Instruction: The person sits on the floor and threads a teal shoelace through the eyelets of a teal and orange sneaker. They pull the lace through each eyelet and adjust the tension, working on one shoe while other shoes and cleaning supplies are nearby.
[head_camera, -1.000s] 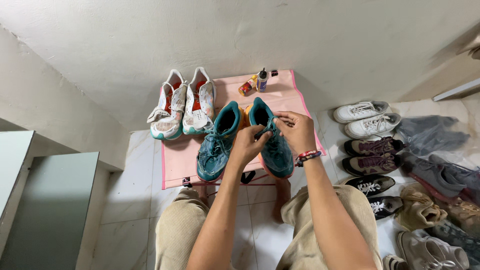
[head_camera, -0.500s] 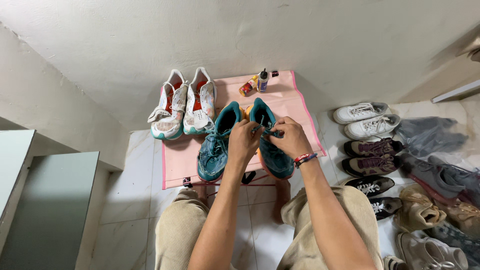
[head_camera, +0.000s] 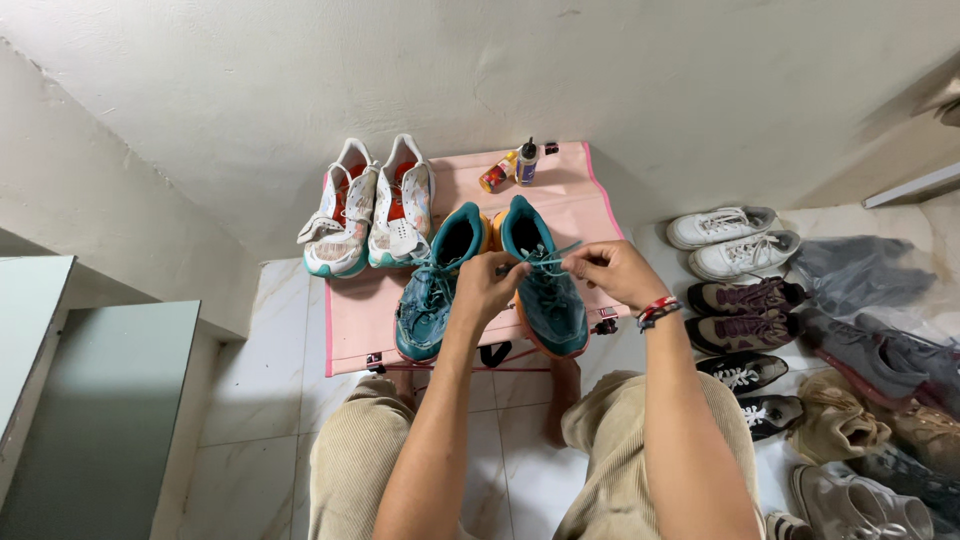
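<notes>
A pair of teal sneakers sits on a small pink folding table in front of my knees. Both hands work over the right teal shoe. My left hand pinches one end of its teal lace, and my right hand, with a beaded bracelet at the wrist, pinches the other end. The lace is stretched between them above the shoe's tongue. The left teal shoe lies beside it, untouched.
A white and orange pair of sneakers stands at the table's back left. Two small bottles lie at the back. Several pairs of shoes line the tiled floor to the right. A grey cabinet is at left.
My hands have drawn apart a little, pulling the lace taut over the right teal shoe. The shoes have not shifted.
</notes>
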